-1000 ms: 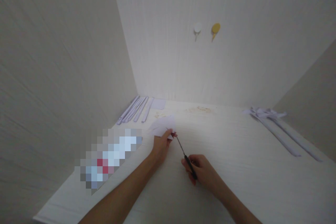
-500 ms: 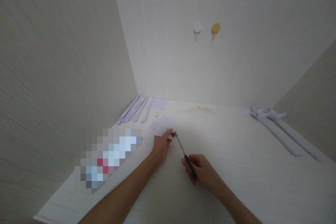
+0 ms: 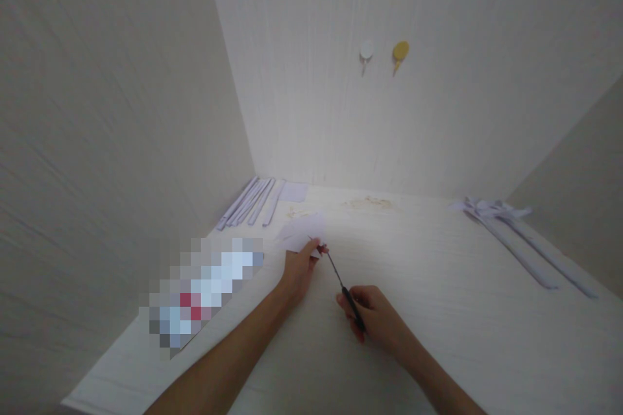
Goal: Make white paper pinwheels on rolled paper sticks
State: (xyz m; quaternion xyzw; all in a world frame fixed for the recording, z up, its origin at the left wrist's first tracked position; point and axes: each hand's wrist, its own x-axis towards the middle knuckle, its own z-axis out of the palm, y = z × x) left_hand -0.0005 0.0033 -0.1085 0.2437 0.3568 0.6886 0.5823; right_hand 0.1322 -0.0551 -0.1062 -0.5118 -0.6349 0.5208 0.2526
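My left hand [image 3: 300, 267] is closed on the near right edge of a white sheet of paper [image 3: 299, 231], its thumb on top. My right hand [image 3: 367, 314] grips the black handle of a thin tool [image 3: 335, 269] with a slender metal shaft. That shaft slants up and left to the fingertips of my left hand, where it meets the paper. A short dark line shows on the paper just past the thumb. Seen edge-on, the tool's exact kind is unclear. Just beyond the sheet lie a small square of paper [image 3: 294, 192] and several folded white paper strips [image 3: 248, 203].
A blurred-out flat object [image 3: 214, 292] lies along the left side of the white tabletop [image 3: 438, 350]. At the right are more long paper strips [image 3: 516, 243], some bunched together. White [image 3: 366, 50] and yellow [image 3: 401, 50] round hooks are fixed on the back wall.
Almost nothing differs. Both hands, the paper and the tool keep their places, with only a tiny shift at the fingertips of my right hand.
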